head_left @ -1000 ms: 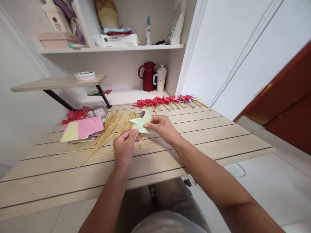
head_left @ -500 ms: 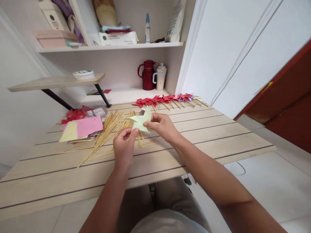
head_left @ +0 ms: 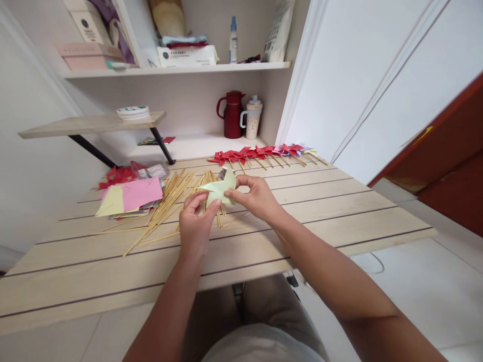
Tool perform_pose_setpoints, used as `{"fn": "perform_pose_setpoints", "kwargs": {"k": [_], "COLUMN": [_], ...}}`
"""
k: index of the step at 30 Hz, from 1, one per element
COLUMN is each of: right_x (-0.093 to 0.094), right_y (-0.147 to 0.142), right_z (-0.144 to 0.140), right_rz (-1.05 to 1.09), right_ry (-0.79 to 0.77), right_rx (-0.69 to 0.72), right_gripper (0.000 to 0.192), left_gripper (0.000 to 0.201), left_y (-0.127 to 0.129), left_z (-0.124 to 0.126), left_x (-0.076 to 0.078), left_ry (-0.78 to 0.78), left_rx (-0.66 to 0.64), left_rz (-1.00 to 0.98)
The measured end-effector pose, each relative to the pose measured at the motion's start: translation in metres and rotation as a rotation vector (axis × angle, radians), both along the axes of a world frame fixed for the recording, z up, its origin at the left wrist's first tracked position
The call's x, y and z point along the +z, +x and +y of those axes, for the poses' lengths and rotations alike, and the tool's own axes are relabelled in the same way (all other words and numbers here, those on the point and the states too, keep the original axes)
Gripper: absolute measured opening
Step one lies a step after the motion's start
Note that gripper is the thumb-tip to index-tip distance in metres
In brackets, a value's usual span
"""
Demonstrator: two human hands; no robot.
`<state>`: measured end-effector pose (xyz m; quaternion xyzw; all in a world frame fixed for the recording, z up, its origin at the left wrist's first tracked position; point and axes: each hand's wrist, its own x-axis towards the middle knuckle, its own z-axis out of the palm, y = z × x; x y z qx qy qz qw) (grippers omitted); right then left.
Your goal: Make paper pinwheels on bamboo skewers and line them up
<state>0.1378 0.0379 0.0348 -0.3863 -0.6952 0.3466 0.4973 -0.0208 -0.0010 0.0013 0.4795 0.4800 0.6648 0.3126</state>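
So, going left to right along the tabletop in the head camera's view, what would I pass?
Stack of pink and yellow paper sheets → pile of wooden sticks → left hand → pale green paper pinwheel → right hand, with both hands holding that pinwheel.

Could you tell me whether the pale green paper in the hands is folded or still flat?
Folded: the pale green paper shows pointed, pinwheel-like flaps.

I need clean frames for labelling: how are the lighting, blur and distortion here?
Head view: soft, even light, faint shadows on the table; wide-angle bending at the edges; left hand, right hand and pale green paper sharp.
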Motion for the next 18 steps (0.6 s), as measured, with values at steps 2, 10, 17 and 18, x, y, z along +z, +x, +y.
{"fn": "perform_pose_setpoints", "kwargs": {"k": [2,10,17,18], "right_x": [0.0000,0.0000,0.0005,0.0006], "right_y": [0.0001,-0.0006,-0.0009,-0.0009], "right_z": [-0.0003,-0.0024,-0.0032,-0.0034], "right_rz": [-0.006,-0.018,-0.036,-0.038], "right_ry": [0.006,0.009,0.027,0.031], "right_rx": [0.006,0.033,0.056,0.056], "right_gripper": [0.023,0.018,0.016,0.016], "left_gripper": [0.025,0.017,0.015,0.015], "left_y": [0.0004,0.0003,0.0016,0.0014], "left_z": [-0.0003,-0.0025,-0.0058,-0.0056], "left_x": [0.0002,0.0005,0.0003,-0.0001], "left_ry": [0.005,0.025,-0.016,-0.021], "left_rx": [-0.011,-0.025,0.002,0.001], "left_rz": [0.002,0.018,-0.019,-0.027]}}
